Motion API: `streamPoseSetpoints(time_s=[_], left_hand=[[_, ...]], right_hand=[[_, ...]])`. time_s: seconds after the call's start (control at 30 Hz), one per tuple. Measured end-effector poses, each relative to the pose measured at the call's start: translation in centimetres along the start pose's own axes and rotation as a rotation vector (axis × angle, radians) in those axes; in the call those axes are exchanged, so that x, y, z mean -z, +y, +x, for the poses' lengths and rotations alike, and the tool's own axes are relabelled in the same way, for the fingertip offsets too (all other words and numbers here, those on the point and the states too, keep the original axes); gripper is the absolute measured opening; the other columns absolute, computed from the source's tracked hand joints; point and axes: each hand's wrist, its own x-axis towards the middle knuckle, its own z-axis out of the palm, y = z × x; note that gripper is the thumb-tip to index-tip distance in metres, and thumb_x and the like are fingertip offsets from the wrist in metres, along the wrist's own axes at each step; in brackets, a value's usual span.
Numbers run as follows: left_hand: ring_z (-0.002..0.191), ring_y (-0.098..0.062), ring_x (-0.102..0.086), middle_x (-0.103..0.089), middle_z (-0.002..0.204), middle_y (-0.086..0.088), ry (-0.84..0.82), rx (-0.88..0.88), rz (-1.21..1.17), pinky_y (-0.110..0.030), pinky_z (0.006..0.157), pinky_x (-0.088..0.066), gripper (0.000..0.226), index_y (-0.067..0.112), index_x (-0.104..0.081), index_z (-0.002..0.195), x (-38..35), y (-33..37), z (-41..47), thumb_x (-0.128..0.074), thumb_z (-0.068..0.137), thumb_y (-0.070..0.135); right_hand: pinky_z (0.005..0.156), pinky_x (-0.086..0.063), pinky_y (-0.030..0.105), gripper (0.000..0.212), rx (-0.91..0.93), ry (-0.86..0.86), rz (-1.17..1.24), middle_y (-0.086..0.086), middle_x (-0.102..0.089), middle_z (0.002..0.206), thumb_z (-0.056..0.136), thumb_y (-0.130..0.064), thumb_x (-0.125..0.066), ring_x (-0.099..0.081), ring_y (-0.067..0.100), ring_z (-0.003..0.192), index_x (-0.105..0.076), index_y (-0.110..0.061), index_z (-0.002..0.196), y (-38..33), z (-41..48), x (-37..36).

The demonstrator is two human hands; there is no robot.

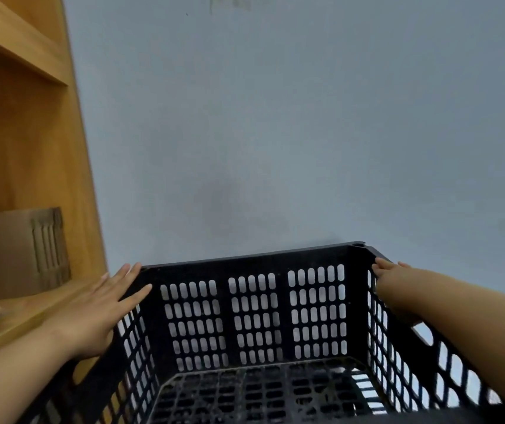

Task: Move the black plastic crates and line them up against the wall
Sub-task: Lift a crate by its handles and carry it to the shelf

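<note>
Where crate [254,316] ends, frame cuts.

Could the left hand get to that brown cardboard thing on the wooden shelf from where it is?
Probably yes. The left hand lies flat against the black crate's left side, right beside the wooden shelf, and nothing visible stands between it and the cardboard. It would have to let go of the crate first.

The crate [254,319] interior is unobstructed. The wall [306,133] stands beyond its far rim. On the left, the wooden shelf unit [70,179] leaves a narrow gap, occupied by the left hand [92,313]. Right side is clear.
</note>
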Motion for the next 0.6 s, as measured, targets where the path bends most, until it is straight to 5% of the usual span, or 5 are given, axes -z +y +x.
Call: streamPoseSetpoints(time_s=[0.6], left_hand=[[0.139, -0.020, 0.026, 0.028, 0.152, -0.006, -0.276, 0.066, 0.021, -0.036, 0.119, 0.005, 0.097, 0.030, 0.015, 0.144, -3.7, -1.1, 5.4, -0.051, 0.075, 0.011]], right_hand=[[0.120, -0.014, 0.041, 0.064, 0.013, -0.088, -0.036, 0.013, 0.002, 0.159, 0.087, -0.017, -0.057, 0.008, 0.027, 0.147, -0.030, -0.005, 0.144, -1.6, 5.4, -0.5]])
